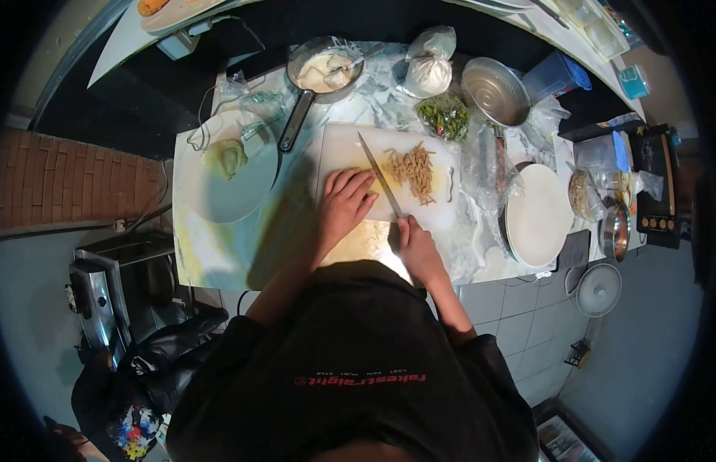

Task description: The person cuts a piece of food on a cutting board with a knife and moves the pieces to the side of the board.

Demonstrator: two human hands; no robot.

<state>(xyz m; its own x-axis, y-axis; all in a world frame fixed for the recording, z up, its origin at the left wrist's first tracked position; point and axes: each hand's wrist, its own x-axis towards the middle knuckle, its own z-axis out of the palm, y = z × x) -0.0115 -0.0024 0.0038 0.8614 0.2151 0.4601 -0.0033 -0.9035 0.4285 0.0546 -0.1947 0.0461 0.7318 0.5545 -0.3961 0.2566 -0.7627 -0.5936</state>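
The right hand [421, 248] is wrapped closed around the handle of a kitchen knife [379, 173], its blade lying slantwise over the white cutting board [336, 146]. The left hand [346, 206] presses palm down with fingers loosely extended; whether it pins anything beneath them I cannot tell. The likeliest harm is a nicked fingertip, since those fingers sit right beside the blade and are not clearly curled back. The cut brown strips [413, 173] lie heaped on the board just right of the knife, so a wide sweep could scatter them. Room is tight at the board's right edge, where a clear plastic bag [481, 177] lies close, with white plates [539, 215] beyond. Behind, the bag of greens [442, 115] crowds the far right corner. The marbled tabletop [211, 258] offers more space at the near left, below the large pale plate [211, 200].
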